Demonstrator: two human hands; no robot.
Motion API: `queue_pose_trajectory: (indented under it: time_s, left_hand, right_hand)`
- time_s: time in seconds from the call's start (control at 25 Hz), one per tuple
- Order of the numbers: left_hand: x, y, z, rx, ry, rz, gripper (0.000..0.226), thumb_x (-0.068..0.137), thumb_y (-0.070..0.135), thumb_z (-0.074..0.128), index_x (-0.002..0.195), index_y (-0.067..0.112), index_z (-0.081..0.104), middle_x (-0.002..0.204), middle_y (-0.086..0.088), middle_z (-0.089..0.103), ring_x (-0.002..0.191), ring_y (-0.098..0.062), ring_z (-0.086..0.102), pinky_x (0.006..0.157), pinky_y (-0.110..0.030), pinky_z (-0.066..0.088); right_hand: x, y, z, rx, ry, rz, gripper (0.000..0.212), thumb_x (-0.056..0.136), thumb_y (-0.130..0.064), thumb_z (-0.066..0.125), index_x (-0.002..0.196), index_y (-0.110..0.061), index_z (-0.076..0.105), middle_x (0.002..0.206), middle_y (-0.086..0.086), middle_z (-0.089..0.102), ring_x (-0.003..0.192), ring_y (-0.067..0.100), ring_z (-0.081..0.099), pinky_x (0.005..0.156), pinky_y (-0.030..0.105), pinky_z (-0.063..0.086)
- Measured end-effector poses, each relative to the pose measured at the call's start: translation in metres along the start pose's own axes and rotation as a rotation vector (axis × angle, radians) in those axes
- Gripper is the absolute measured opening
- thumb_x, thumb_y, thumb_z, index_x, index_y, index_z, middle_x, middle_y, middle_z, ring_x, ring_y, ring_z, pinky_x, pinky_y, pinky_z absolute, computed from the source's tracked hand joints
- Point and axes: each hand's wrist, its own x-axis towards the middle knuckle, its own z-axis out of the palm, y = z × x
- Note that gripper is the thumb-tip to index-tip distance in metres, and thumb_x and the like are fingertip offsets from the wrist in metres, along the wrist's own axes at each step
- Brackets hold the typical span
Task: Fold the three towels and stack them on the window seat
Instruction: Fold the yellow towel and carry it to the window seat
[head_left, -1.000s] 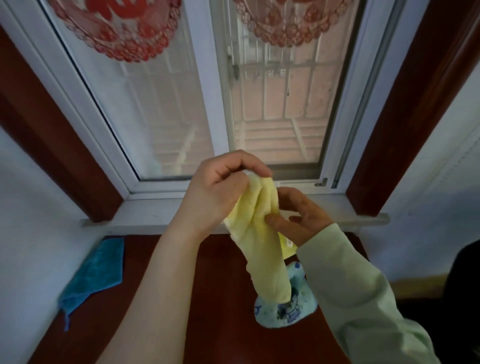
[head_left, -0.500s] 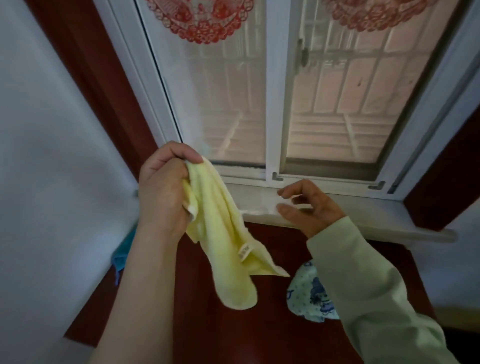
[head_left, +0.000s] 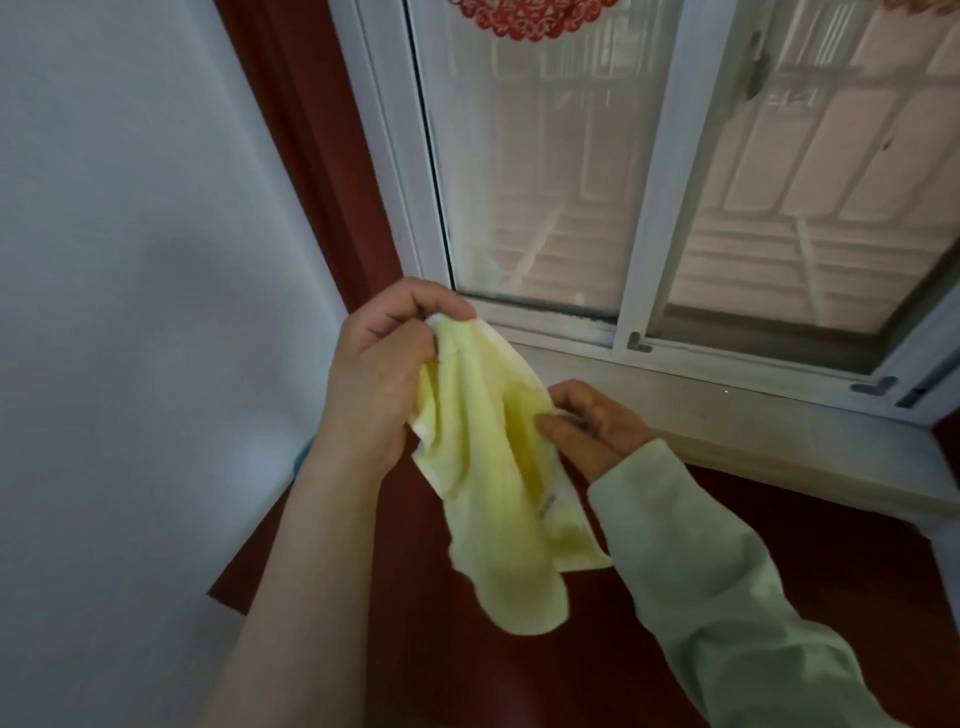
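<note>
A pale yellow towel hangs crumpled in the air above the dark red window seat. My left hand grips its top corner, fingers curled round the cloth. My right hand, in a light green sleeve, pinches the towel's right edge between thumb and fingers. A thin sliver of the blue towel shows behind my left wrist. The patterned towel is hidden from view.
A white window sill runs behind the seat below the sliding window. A white wall and dark red frame close off the left side. A red paper cutout hangs on the glass.
The view has swung left and up. My right hand, free half a second ago, has come back to the yellow towel and pinches its edge. The patterned towel has dropped out of sight.
</note>
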Motion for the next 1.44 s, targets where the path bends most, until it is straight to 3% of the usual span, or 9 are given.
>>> queue_pose_trajectory:
  time_s: [0.12, 0.24, 0.36, 0.56, 0.76, 0.88, 1.0, 1.28, 1.44]
  left_hand:
    - [0.004, -0.015, -0.016, 0.156, 0.004, 0.046, 0.048, 0.079, -0.008, 0.043, 0.078, 0.027, 0.075, 0.072, 0.014, 0.065, 0.069, -0.013, 0.056, 0.066, -0.030, 0.045]
    - [0.000, -0.022, -0.027, 0.303, -0.225, 0.178, 0.044, 0.078, -0.003, 0.044, 0.079, 0.026, 0.077, 0.082, 0.017, 0.069, 0.073, -0.002, 0.058, 0.066, -0.015, 0.041]
    - [-0.005, -0.031, -0.029, 0.372, -0.417, 0.161, 0.043, 0.078, 0.001, 0.043, 0.080, 0.024, 0.079, 0.087, 0.005, 0.068, 0.067, -0.015, 0.057, 0.059, -0.019, 0.040]
    - [-0.012, -0.049, -0.009, 0.592, -0.618, 0.156, 0.033, 0.092, 0.002, 0.054, 0.089, 0.027, 0.075, 0.095, 0.015, 0.059, 0.075, 0.000, 0.055, 0.067, -0.010, 0.039]
    - [-0.021, -0.082, 0.023, 0.822, -0.483, 0.239, 0.029, 0.094, 0.013, 0.061, 0.119, 0.023, 0.072, 0.115, 0.005, 0.057, 0.108, -0.016, 0.048, 0.086, -0.018, 0.040]
    - [-0.026, -0.091, 0.039, 0.845, -0.499, 0.144, 0.050, 0.088, 0.045, 0.070, 0.133, 0.027, 0.060, 0.131, 0.004, 0.051, 0.121, -0.021, 0.043, 0.102, -0.039, 0.042]
    - [-0.035, -0.094, 0.056, 0.791, -0.558, 0.073, 0.063, 0.077, 0.062, 0.073, 0.129, 0.031, 0.054, 0.132, 0.007, 0.045, 0.123, -0.018, 0.038, 0.103, -0.040, 0.041]
    - [-0.039, -0.112, 0.061, 0.698, -0.518, 0.175, 0.030, 0.092, 0.041, 0.067, 0.115, 0.021, 0.062, 0.113, 0.002, 0.058, 0.106, -0.020, 0.053, 0.090, -0.042, 0.051]
    - [-0.030, -0.112, 0.053, 0.686, -0.464, 0.264, 0.026, 0.097, 0.030, 0.061, 0.122, 0.020, 0.063, 0.110, 0.003, 0.065, 0.092, -0.012, 0.063, 0.081, -0.030, 0.054]
  right_hand:
    - [0.002, 0.000, -0.009, 0.115, 0.108, -0.001, 0.028, 0.093, -0.012, 0.061, 0.100, -0.040, 0.060, 0.090, -0.004, 0.060, 0.069, 0.008, 0.059, 0.058, 0.014, 0.048]
    - [0.001, -0.005, -0.019, 0.158, 0.191, -0.026, 0.041, 0.095, -0.004, 0.053, 0.093, -0.044, 0.064, 0.080, -0.002, 0.056, 0.050, 0.003, 0.051, 0.049, 0.017, 0.046]
    - [0.002, -0.011, -0.034, 0.185, 0.312, -0.036, 0.041, 0.097, -0.002, 0.050, 0.090, -0.040, 0.064, 0.086, 0.002, 0.058, 0.056, 0.007, 0.057, 0.053, 0.023, 0.054]
    - [-0.001, -0.026, -0.043, 0.312, 0.404, 0.010, 0.041, 0.095, 0.000, 0.046, 0.089, -0.035, 0.066, 0.112, 0.009, 0.057, 0.060, 0.003, 0.061, 0.055, 0.023, 0.056]
    - [-0.004, -0.041, -0.049, 0.357, 0.406, 0.009, 0.040, 0.092, 0.001, 0.045, 0.077, -0.029, 0.066, 0.095, 0.020, 0.057, 0.077, 0.026, 0.057, 0.051, 0.022, 0.053]
    - [-0.006, -0.047, -0.050, 0.377, 0.391, 0.008, 0.042, 0.092, 0.001, 0.045, 0.071, -0.029, 0.065, 0.090, 0.015, 0.054, 0.077, 0.026, 0.052, 0.049, 0.020, 0.052]
    - [-0.010, -0.051, -0.047, 0.384, 0.397, 0.014, 0.038, 0.093, 0.003, 0.047, 0.073, -0.025, 0.065, 0.084, 0.011, 0.053, 0.069, 0.017, 0.053, 0.048, 0.018, 0.051]
    - [-0.019, -0.050, -0.057, 0.373, 0.476, 0.061, 0.030, 0.093, 0.002, 0.051, 0.079, -0.020, 0.066, 0.083, 0.004, 0.056, 0.066, 0.011, 0.054, 0.050, 0.020, 0.054]
    - [-0.027, -0.047, -0.064, 0.319, 0.511, 0.064, 0.030, 0.093, 0.001, 0.050, 0.080, -0.021, 0.067, 0.080, -0.002, 0.059, 0.062, 0.002, 0.056, 0.049, 0.017, 0.050]
